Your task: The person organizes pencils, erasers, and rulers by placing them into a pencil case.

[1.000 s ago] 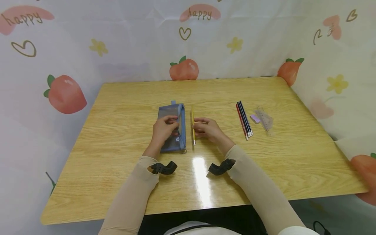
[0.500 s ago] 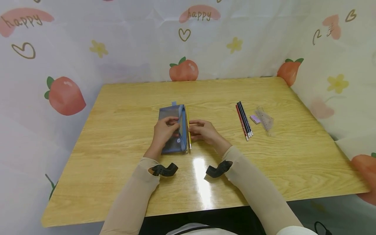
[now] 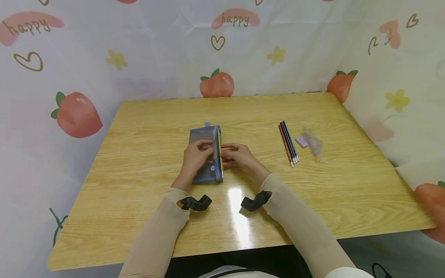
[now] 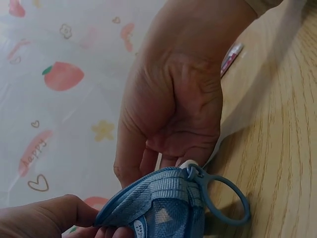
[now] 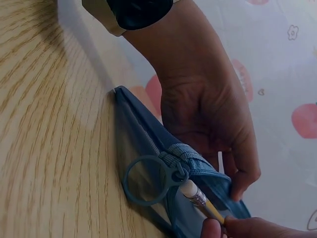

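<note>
I see left hand (image 3: 195, 156) pinching pouch (image 3: 204, 134), right hand (image 3: 240, 155) pinching yellow pencil (image 5: 210, 210); eraser (image 5: 188, 189) may snag ring (image 5: 143, 203) if tilted; pouch may sag closed if left pinch slips

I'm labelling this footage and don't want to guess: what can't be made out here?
Right wrist view: the yellow pencil, far end hidden by the right hand.
Left wrist view: the left hand and the pouch, both cut off by the bottom edge.
Head view: the clear triangle, markings too small to read.
</note>
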A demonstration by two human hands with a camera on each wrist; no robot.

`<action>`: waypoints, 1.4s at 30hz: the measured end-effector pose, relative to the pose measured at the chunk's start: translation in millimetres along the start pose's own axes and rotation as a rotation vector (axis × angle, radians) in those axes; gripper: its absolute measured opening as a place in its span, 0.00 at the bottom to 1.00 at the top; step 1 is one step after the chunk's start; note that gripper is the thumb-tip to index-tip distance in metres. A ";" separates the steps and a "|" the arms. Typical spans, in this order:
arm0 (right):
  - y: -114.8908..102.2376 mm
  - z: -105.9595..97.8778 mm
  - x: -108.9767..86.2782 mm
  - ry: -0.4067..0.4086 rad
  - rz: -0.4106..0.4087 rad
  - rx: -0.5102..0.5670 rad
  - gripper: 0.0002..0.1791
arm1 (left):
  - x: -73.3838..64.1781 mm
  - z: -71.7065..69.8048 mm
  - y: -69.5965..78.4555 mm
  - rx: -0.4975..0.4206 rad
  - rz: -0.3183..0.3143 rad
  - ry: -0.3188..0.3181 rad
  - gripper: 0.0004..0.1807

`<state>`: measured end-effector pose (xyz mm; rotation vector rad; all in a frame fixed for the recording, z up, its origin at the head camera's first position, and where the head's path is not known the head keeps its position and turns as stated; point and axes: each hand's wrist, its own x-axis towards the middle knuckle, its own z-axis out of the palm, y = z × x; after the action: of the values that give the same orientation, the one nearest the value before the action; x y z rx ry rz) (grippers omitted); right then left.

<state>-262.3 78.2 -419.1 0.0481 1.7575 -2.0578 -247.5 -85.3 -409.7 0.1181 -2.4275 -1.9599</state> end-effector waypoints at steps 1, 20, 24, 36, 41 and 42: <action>-0.9 0.5 0.5 0.002 0.000 0.001 0.20 | 0.1 0.5 0.6 -0.001 0.001 0.001 0.16; -2.0 7.4 0.3 0.042 -0.052 -0.126 0.18 | -3.8 6.6 0.8 0.025 -0.007 -0.018 0.15; -1.4 8.2 0.6 0.035 -0.061 -0.135 0.18 | -3.3 6.7 -0.3 0.011 -0.014 -0.014 0.15; -0.3 9.8 -1.4 0.030 -0.072 -0.150 0.16 | -4.6 3.9 -0.8 0.016 -0.012 -0.019 0.15; -8.2 -7.4 -4.9 0.041 -0.091 -0.252 0.17 | -3.7 3.8 -0.3 0.017 -0.006 0.001 0.16; -11.0 -12.9 -5.4 0.049 -0.099 -0.289 0.17 | -3.5 3.7 -0.4 0.020 -0.004 0.003 0.16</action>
<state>-264.4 93.1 -409.7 -0.0769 2.1081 -1.8610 -244.2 -81.5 -410.8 0.1264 -2.4469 -1.9359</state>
